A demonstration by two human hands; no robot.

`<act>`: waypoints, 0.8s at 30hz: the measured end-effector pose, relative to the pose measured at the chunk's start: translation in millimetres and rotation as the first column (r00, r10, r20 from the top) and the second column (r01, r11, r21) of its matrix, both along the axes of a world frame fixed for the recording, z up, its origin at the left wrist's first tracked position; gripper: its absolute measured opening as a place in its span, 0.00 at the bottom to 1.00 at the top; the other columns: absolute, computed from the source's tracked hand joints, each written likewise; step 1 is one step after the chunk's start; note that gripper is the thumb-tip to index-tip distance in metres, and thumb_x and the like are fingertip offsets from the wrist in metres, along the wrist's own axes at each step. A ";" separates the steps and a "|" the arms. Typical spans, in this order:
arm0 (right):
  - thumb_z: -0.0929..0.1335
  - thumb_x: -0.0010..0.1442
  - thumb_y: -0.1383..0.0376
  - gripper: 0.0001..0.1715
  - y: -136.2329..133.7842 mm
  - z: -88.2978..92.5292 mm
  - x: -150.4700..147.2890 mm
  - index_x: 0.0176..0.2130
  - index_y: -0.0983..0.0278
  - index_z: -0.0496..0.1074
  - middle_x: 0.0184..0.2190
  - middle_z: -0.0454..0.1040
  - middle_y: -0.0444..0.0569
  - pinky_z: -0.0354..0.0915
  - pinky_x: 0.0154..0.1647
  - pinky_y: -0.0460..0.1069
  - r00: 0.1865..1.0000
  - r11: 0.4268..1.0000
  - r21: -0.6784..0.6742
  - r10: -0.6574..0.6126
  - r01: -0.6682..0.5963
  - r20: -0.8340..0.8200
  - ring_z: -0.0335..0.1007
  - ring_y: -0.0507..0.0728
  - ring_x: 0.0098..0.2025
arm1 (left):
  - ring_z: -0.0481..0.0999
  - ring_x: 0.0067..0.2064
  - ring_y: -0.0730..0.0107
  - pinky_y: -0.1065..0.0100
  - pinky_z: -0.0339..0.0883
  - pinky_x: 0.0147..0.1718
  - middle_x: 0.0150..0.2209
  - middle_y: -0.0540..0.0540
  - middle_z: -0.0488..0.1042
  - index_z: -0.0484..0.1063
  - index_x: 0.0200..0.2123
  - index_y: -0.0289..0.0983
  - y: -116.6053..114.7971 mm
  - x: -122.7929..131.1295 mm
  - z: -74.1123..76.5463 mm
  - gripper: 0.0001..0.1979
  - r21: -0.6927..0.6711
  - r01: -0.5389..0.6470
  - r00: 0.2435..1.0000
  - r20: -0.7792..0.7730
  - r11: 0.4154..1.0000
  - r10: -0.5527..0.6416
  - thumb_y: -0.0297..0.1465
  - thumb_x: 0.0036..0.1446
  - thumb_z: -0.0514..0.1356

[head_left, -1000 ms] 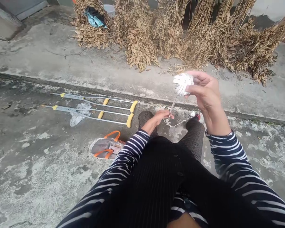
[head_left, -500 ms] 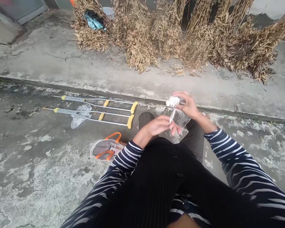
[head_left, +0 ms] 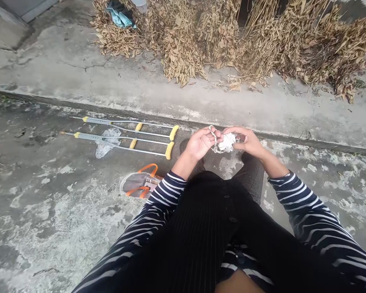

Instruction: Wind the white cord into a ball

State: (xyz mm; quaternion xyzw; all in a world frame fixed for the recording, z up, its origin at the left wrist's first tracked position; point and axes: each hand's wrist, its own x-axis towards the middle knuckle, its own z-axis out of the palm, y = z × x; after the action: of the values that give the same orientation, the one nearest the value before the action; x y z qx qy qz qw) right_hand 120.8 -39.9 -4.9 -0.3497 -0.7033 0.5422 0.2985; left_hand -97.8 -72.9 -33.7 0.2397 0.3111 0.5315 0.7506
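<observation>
The right hand [head_left: 247, 140] curls around a ball of white yarn [head_left: 227, 142] at centre frame; the left hand [head_left: 201, 142] pinches a looped strand [head_left: 212, 132].

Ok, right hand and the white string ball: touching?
Touching: the head view shows the right hand with its fingers curled over the top of the white string ball.

Your count: your left hand [head_left: 201, 143] and your right hand [head_left: 247, 140], two in all; one ball of white string [head_left: 227, 142]; two aluminium crutches [head_left: 94, 136]; one clear bag [head_left: 139, 183]; two orange handles [head_left: 148, 167].
</observation>
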 end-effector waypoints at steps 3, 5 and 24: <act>0.77 0.47 0.68 0.28 -5.1 -1.6 -2.5 0.49 0.56 0.79 0.50 0.79 0.48 0.69 0.56 0.56 0.997 0.998 -0.070 -0.003 -0.003 -0.081 0.74 0.63 0.57 | 0.81 0.43 0.59 0.57 0.72 0.52 0.32 0.44 0.78 0.72 0.32 0.37 -0.1 1.8 -2.2 0.05 -0.032 -0.026 1.000 0.000 0.999 0.026 0.32 0.59 0.59; 0.79 0.48 0.66 0.32 -9.7 -0.9 -2.3 0.53 0.55 0.78 0.53 0.79 0.49 0.71 0.54 0.55 0.997 0.997 -0.072 -0.013 0.008 -0.074 0.73 0.63 0.59 | 0.81 0.41 0.60 0.58 0.72 0.50 0.32 0.45 0.78 0.73 0.33 0.37 -0.7 1.7 -2.7 0.05 -0.046 -0.012 1.000 0.013 0.999 0.012 0.31 0.59 0.59; 0.77 0.43 0.70 0.17 6.3 67.7 -2.6 0.36 0.58 0.82 0.36 0.81 0.45 0.74 0.25 0.49 0.958 0.963 -0.218 -0.202 0.157 -0.206 0.75 0.55 0.33 | 0.81 0.46 0.60 0.56 0.64 0.58 0.36 0.42 0.82 0.82 0.43 0.34 26.5 -13.3 -34.7 0.21 0.268 0.354 0.874 -0.435 0.896 -0.215 0.46 0.56 0.70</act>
State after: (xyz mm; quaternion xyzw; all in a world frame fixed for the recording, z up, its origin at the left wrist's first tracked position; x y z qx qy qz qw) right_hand 118.3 -33.6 62.8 -0.3766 -0.5721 0.6166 0.3882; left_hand -111.1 -46.4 -68.3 0.5108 0.3202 0.3996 0.6905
